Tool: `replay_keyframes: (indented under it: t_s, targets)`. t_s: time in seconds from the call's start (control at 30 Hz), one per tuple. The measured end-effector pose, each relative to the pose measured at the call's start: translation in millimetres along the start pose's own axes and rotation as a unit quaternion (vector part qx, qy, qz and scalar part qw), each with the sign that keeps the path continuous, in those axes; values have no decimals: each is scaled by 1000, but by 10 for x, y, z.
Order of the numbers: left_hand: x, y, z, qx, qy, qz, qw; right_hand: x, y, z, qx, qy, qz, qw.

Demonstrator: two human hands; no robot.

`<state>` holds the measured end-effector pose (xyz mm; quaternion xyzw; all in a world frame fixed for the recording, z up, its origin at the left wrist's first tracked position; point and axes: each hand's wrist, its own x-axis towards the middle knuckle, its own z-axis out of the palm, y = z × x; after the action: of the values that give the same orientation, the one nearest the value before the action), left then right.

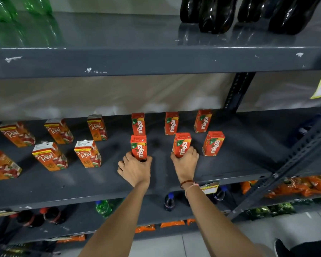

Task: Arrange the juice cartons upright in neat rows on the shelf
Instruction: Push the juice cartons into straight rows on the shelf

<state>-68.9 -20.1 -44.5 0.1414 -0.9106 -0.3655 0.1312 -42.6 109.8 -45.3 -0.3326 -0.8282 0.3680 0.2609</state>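
While both hands work the dark grey metal shelf [230, 164], stock reads: six small red-orange Maaza juice cartons [213, 143], upright in two rows of three; six larger orange Real juice cartons [87, 153] to the left, upright, two looser rows. Arrangement looks nearly done; spacing left to even. Left hand [135, 168] clasps the front-left Maaza carton [139, 146] at its base; right hand [185, 162] clasps the front-middle Maaza carton [182, 144] likewise.

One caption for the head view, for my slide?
Both hands, left hand and right hand, grip upright Maaza cartons on the grey shelf.
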Motion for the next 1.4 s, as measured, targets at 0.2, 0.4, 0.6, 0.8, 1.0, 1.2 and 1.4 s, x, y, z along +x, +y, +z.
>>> replay_keyframes:
  t_s: [0.2,0.4,0.6,0.8,1.0,1.2,1.4]
  targets:
    - [-1,-101,-40,7,9,20,1000,-91,-37,42,-7,-18,-16,1000]
    - [6,-92,-38,16,-1,14,1000,-75,-40,46,-15,-30,-10,999]
    - [5,-72,-65,13,-9,10,1000,-72,-39,27,-9,-50,-9,999]
    - [-11,-123,-76,0,-5,28,1000,-217,184,-231,88,16,15,996]
    - [-22,-116,-83,-2,-6,32,999,230,448,-631,26,101,102,989]
    - [-13,-120,-75,0,-1,33,999,512,605,-613,-48,23,45,998]
    - [-23,-116,-118,-4,-17,29,999,510,623,-599,-49,35,34,998]
